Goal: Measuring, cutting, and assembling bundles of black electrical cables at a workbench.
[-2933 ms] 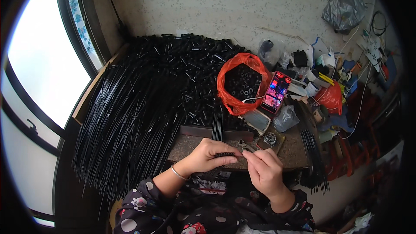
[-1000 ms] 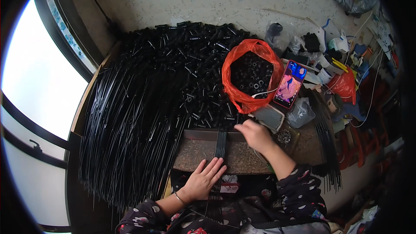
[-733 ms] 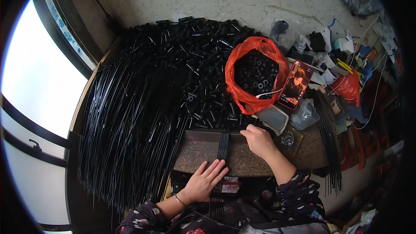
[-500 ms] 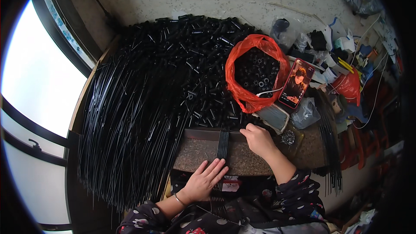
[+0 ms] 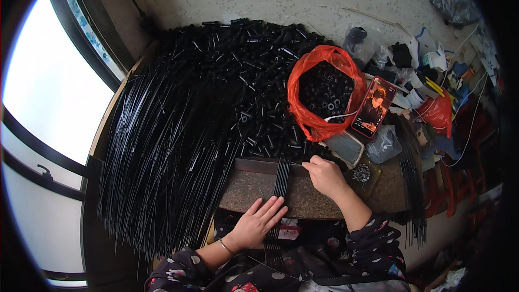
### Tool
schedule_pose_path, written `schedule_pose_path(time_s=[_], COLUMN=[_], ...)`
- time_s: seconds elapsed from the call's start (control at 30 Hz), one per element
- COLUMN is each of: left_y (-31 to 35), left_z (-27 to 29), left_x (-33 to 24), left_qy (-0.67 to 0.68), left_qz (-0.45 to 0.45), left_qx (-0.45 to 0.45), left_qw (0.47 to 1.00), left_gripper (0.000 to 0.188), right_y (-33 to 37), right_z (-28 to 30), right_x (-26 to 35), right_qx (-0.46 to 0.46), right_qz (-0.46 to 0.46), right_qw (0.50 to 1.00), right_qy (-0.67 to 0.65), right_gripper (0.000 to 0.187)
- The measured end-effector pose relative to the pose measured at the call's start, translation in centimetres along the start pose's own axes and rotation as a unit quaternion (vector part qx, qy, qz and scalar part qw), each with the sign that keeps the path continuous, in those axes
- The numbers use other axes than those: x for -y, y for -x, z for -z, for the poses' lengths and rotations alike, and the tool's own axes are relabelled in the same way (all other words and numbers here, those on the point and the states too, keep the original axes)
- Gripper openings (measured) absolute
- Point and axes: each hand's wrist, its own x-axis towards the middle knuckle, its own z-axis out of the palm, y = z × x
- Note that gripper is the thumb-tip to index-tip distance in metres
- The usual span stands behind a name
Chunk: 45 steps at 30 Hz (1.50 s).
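A row of thin black rods (image 5: 281,177) lies side by side across the near part of the table and over a dark straight strip (image 5: 254,165). My left hand (image 5: 257,223) rests flat on the near end of this row at the table edge, fingers stretched out. To the right of the rods, my right hand (image 5: 326,177) is closed in a pinch by the strip's right end. A thin line runs from its fingertips toward the rods; what it is, I cannot make out. Beyond the strip lies a heap of short black tubular pieces (image 5: 259,97).
Long thin black rods (image 5: 157,167) cover the table's left side. A red plastic bag (image 5: 298,113) holds small dark toothed parts. Right of it stand a lit phone (image 5: 373,106), a clear bag (image 5: 384,145) and a cluster of small metal pieces (image 5: 361,172). Mixed clutter fills the far right.
The whole view has shifted slightly, with things a little to the right. Both hands keep nearly the same pose and place; the left still lies on the rods.
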Motion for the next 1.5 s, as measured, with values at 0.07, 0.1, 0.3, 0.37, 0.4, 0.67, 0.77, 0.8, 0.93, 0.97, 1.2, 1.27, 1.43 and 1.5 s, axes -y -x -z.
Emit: schedule_pose_path(time_s=[0.07, 0.1, 0.3, 0.37, 0.4, 0.67, 0.77, 0.8, 0.93, 0.97, 1.2, 1.27, 1.43, 1.5], left_y=[-0.1, -0.1, 0.0, 0.0, 0.0, 0.0, 0.1, 0.1, 0.0, 0.1, -0.1, 0.0, 0.1, 0.0], left_z=[-0.1, -0.1, 0.0, -0.2, -0.3, 0.1, 0.1, 0.0, -0.1, -0.1, -0.3, -0.1, 0.2, 0.2], left_x=[0.0, 0.0, 0.0, 0.0, 0.0, 0.0, 0.1, 0.1, 0.0, -0.1, 0.1, 0.1, 0.4, 0.6], left_qy=[0.002, 0.004, 0.001, 0.004, 0.006, 0.009, 0.033, 0.026, 0.043, 0.041, 0.007, 0.028, 0.021, 0.031], left_qz=[-0.002, -0.004, -0.002, 0.0, 0.003, -0.002, 0.0, -0.002, -0.002, -0.001, -0.018, -0.014, -0.01, -0.021], left_qx=[-0.006, -0.012, -0.007, -0.014, -0.02, -0.009, -0.016, -0.013, -0.031, -0.03, -0.012, -0.019, -0.011, -0.015], left_qw=[1.0, 1.0, 1.0, 1.0, 1.0, 1.0, 0.999, 1.0, 0.999, 0.999, 1.0, 0.999, 1.0, 0.999], left_gripper=[0.091, 0.094, 0.094, 0.094, 0.095, 0.081, 0.08, 0.08, 0.08, 0.08, 0.08, 0.08, 0.082, 0.081], right_y=[0.1, 0.1, -1.1, -1.1, -1.1, -1.8, -2.2, -2.5, -2.9, -2.8, -1.8, -2.3, -1.1, 0.4], right_z=[0.0, 0.0, 0.3, 0.4, 0.1, 0.4, 0.9, 1.1, 0.5, 0.3, -1.0, -1.0, 1.4, 1.0], right_x=[0.1, 0.1, -1.7, -1.8, -2.1, -1.6, -1.7, -1.6, -1.5, -1.3, -0.6, -0.5, -2.3, -2.2], right_qx=[0.0, 0.0, 0.004, 0.004, 0.018, 0.032, 0.079, 0.081, 0.063, 0.062, 0.028, -0.017, -0.039, 0.004], right_qz=[0.001, 0.003, 0.087, 0.091, 0.083, 0.066, 0.111, 0.117, 0.103, 0.104, 0.022, 0.071, 0.145, 0.139], right_qw=[1.0, 0.999, 0.995, 0.994, 0.996, 0.997, 0.99, 0.989, 0.993, 0.993, 0.999, 0.997, 0.982, 0.987], right_qy=[0.017, 0.033, 0.058, 0.054, 0.028, 0.027, 0.029, 0.036, 0.016, 0.016, -0.001, 0.024, 0.113, 0.083], right_gripper=[0.018, 0.018, 0.021, 0.021, 0.022, 0.024, 0.024, 0.024, 0.022, 0.022, 0.016, 0.011, 0.008, 0.013])
